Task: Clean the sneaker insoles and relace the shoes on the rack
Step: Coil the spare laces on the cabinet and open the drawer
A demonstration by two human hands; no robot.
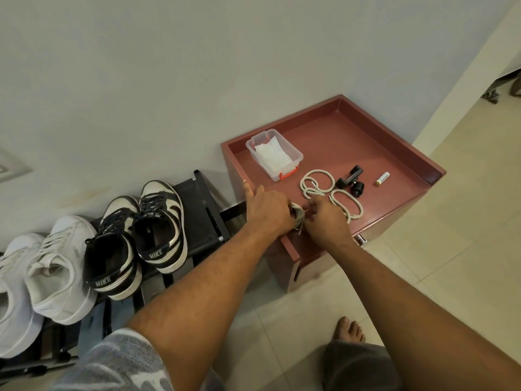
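Forearms (pixel 208 280) are stretched out; a pale lace bundle (pixel 298 217) is gripped by the curled left hand (pixel 267 211) and pinched by the right hand (pixel 327 222); the loose lace (pixel 315 183) alongside could be snagged and knotted

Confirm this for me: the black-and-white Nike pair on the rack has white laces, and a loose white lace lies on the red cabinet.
Wrong in one respect: the Nike pair on the rack has black laces, not white. The loose white lace does lie on the red cabinet. The head view shows this.
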